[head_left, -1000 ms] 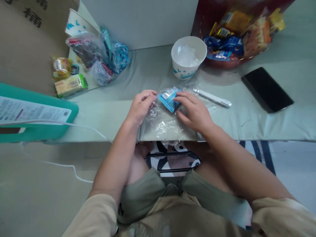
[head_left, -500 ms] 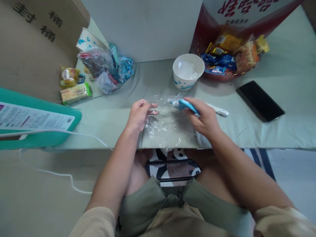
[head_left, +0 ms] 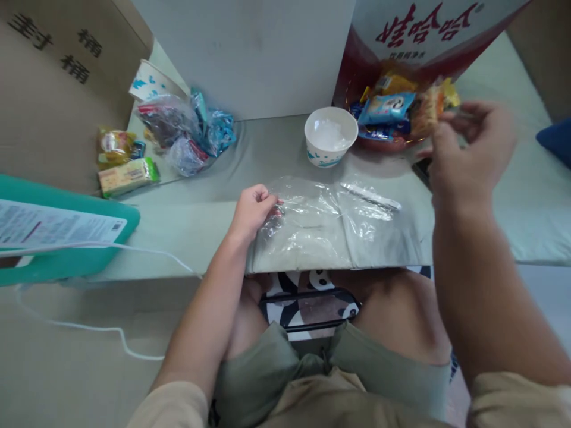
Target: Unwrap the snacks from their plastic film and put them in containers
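Observation:
My left hand pinches the left edge of a clear plastic bag lying spread on the cloth-covered table. At the bowl-shaped basket on the right, my right hand has its thumb and fingers closed at the end of an orange-and-clear snack packet; motion blurs both. A light blue snack packet rests on top of the other snacks, left of my right hand. A white pen-like tool lies over the right part of the plastic.
A patterned paper bowl holding something whitish stands behind the bag. Wrapped snacks and crumpled bags lie at the left. A teal jug and white cord are nearer. A phone is mostly behind my right hand.
My right hand has moved from the plastic bag right and away to the basket. The light blue packet it held now lies among the snacks. My left hand stays at the bag.

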The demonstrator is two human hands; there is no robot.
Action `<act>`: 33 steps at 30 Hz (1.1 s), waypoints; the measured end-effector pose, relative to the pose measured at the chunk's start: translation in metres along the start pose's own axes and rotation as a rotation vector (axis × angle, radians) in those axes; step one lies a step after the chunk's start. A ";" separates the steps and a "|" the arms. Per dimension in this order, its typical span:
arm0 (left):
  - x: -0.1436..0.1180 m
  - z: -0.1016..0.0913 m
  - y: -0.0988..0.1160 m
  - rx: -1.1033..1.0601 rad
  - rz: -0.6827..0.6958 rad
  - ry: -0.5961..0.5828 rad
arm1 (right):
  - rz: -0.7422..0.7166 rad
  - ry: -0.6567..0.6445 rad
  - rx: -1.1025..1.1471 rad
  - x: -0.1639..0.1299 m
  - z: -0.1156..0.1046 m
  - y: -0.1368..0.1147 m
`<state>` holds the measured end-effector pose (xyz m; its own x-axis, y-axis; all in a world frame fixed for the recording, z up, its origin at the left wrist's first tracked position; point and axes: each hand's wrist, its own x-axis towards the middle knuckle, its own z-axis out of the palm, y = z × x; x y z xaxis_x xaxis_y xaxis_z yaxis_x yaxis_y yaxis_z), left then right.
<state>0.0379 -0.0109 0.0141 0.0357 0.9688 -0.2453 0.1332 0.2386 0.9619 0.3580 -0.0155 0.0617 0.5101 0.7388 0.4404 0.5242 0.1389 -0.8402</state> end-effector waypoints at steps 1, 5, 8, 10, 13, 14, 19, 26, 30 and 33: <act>0.001 -0.002 0.000 0.039 0.014 -0.021 | -0.024 0.017 0.029 -0.022 -0.003 -0.007; 0.011 -0.008 -0.003 0.160 0.070 -0.067 | -0.290 -0.591 0.031 -0.114 -0.004 -0.029; 0.023 -0.019 -0.007 0.189 0.130 0.015 | -0.456 -1.057 -0.108 -0.147 0.001 -0.028; 0.026 -0.030 -0.008 0.230 0.187 0.155 | -0.452 -1.213 -0.207 -0.153 0.004 -0.023; 0.011 -0.045 -0.008 0.370 0.388 0.450 | -0.393 -1.263 -0.286 -0.152 0.009 -0.020; -0.001 -0.047 -0.008 0.432 0.494 0.524 | -0.378 -1.247 -0.287 -0.151 0.011 -0.021; -0.063 -0.033 -0.004 0.741 0.742 -0.334 | -0.238 -1.029 -0.150 -0.144 0.014 -0.027; -0.074 -0.024 -0.007 1.030 0.577 -0.684 | -0.294 -0.924 -0.215 -0.120 -0.002 -0.003; -0.071 -0.029 0.000 0.686 0.621 -0.530 | -0.261 -0.812 -0.185 -0.104 -0.011 0.012; -0.069 -0.031 0.007 0.427 0.425 -0.359 | -0.220 -0.872 0.060 -0.097 -0.029 0.010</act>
<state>0.0056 -0.0741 0.0414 0.4858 0.8728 0.0463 0.4099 -0.2743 0.8699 0.3333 -0.1047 0.0197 -0.3092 0.9258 0.2172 0.4996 0.3525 -0.7913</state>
